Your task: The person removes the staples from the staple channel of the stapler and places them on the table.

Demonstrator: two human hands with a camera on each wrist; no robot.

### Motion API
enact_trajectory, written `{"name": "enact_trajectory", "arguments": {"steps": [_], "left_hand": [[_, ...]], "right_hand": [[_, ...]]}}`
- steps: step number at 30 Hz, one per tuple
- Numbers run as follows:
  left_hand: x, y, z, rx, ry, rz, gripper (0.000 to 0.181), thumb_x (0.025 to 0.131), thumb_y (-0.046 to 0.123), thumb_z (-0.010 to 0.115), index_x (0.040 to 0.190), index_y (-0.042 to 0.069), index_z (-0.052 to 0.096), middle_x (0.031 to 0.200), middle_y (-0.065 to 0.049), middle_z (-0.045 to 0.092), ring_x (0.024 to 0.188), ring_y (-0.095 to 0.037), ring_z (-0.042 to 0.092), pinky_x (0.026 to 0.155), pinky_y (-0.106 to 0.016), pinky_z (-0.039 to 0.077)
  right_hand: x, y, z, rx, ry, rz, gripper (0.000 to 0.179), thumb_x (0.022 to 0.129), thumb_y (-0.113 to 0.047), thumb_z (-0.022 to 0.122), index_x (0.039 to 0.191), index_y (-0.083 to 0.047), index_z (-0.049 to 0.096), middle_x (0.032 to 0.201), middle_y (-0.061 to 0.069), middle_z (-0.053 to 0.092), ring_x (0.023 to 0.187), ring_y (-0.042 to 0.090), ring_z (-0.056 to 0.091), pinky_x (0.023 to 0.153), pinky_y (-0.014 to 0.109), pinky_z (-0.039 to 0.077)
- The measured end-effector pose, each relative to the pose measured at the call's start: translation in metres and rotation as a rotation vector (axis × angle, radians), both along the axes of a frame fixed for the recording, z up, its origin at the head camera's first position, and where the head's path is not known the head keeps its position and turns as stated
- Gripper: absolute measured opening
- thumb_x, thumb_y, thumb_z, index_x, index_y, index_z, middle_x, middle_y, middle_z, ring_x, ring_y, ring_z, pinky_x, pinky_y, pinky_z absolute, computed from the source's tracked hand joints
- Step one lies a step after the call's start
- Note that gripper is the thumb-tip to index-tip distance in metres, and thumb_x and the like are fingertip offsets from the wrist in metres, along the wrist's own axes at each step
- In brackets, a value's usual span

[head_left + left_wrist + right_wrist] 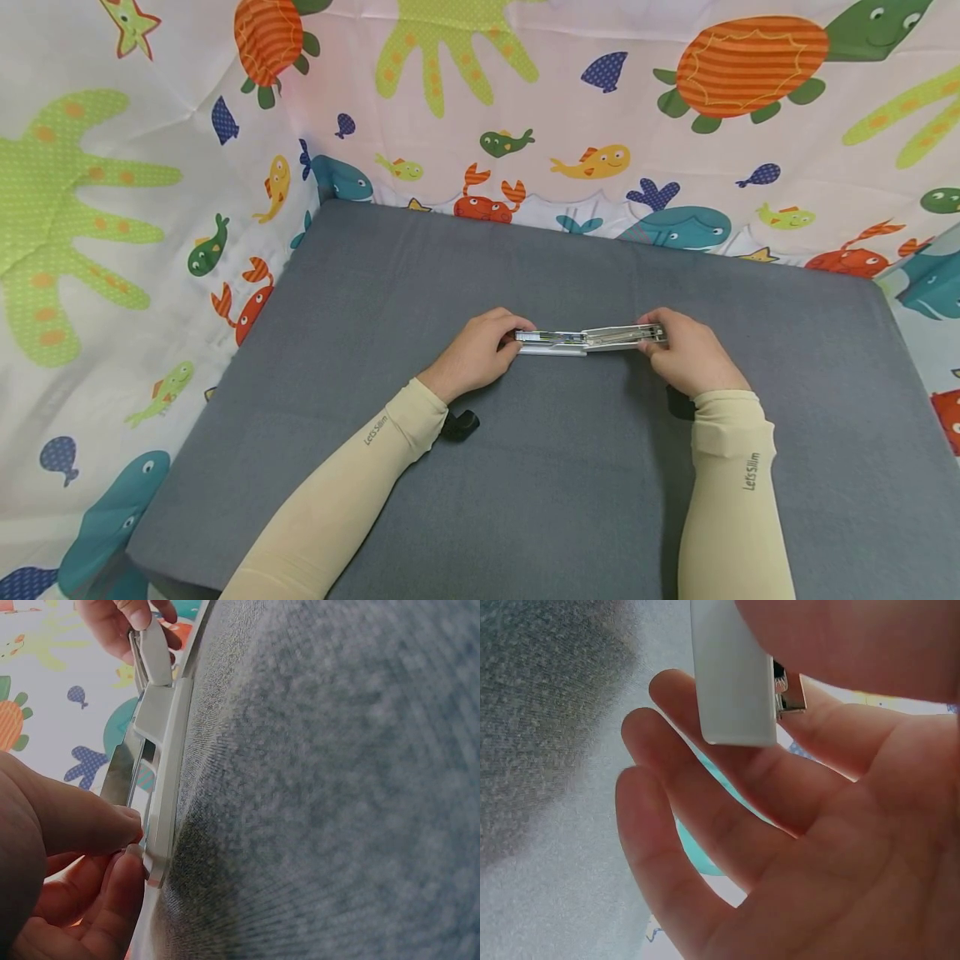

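Note:
A white stapler lies opened out across the grey surface, its top cover swung back to the right with the metal inside facing up. At the magazine end, my left hand pinches with thumb and fingertips, close above the white base in the left wrist view. What lies between those fingertips is largely hidden. My right hand holds the far end of the cover between thumb and index finger. In the right wrist view the cover's smooth white end shows beside the loosely bent other fingers.
The grey cloth-covered table extends around both hands. A white curtain printed with sea animals stands along its back and left edges. Black wrist straps show under both wrists, the left one's end sticking out over the table.

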State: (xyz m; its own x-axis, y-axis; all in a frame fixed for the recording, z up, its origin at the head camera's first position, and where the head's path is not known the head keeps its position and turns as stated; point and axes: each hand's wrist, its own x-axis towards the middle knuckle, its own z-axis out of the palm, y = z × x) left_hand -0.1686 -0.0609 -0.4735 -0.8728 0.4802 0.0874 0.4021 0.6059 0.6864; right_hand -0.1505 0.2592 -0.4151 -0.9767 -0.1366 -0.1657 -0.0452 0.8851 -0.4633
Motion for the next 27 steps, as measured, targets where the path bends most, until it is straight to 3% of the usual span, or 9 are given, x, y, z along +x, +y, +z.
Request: {"name": "enact_trajectory", "arguments": {"steps": [5,9,12,15,27], "left_hand": [[0.001,0.0,0.002,0.004,-0.003,-0.001,0.027,0.109,0.01,0.062,0.132,0.015,0.075,0.115,-0.002,0.07,0.093,-0.014,0.06,0.082,-0.029,0.052],[0.001,-0.001,0.002,0.006,-0.002,-0.003,0.027,0.109,0.01,0.062,0.132,0.015,0.075,0.114,-0.002,0.069,0.093,-0.014,0.06,0.082,-0.028,0.051],[0.001,-0.001,0.001,0.004,-0.004,-0.002,0.027,0.109,0.01,0.062,0.132,0.015,0.075,0.114,-0.001,0.069,0.092,-0.014,0.06,0.081,-0.028,0.051],[0.001,0.0,0.002,0.0,-0.007,0.002,0.027,0.109,0.011,0.062,0.133,0.016,0.075,0.114,-0.001,0.069,0.092,-0.013,0.06,0.081,-0.028,0.051],[0.0,0.0,0.001,0.0,-0.006,0.01,0.028,0.108,0.011,0.063,0.133,0.015,0.075,0.116,-0.001,0.07,0.094,-0.013,0.061,0.084,-0.028,0.054]], "right_hand": [[0.002,-0.001,0.004,-0.019,0.028,-0.029,0.044,0.103,-0.017,0.067,0.143,0.001,0.062,0.141,0.03,0.064,0.125,0.048,0.059,0.106,0.07,0.045],[0.004,-0.006,0.007,-0.067,0.19,-0.084,0.048,0.103,-0.016,0.067,0.147,0.002,0.059,0.148,0.034,0.058,0.14,0.056,0.049,0.116,0.072,0.036],[0.005,-0.016,0.008,-0.104,0.337,-0.129,0.042,0.103,-0.015,0.068,0.14,0.004,0.064,0.141,0.032,0.062,0.133,0.053,0.052,0.112,0.069,0.039],[0.005,-0.033,0.007,-0.125,0.411,-0.132,0.036,0.103,-0.018,0.07,0.132,0.003,0.069,0.13,0.028,0.068,0.122,0.047,0.056,0.105,0.065,0.044],[0.005,-0.092,-0.01,-0.103,0.409,-0.034,0.024,0.101,-0.022,0.074,0.111,-0.001,0.078,0.103,0.017,0.075,0.097,0.036,0.064,0.084,0.053,0.054]]}}
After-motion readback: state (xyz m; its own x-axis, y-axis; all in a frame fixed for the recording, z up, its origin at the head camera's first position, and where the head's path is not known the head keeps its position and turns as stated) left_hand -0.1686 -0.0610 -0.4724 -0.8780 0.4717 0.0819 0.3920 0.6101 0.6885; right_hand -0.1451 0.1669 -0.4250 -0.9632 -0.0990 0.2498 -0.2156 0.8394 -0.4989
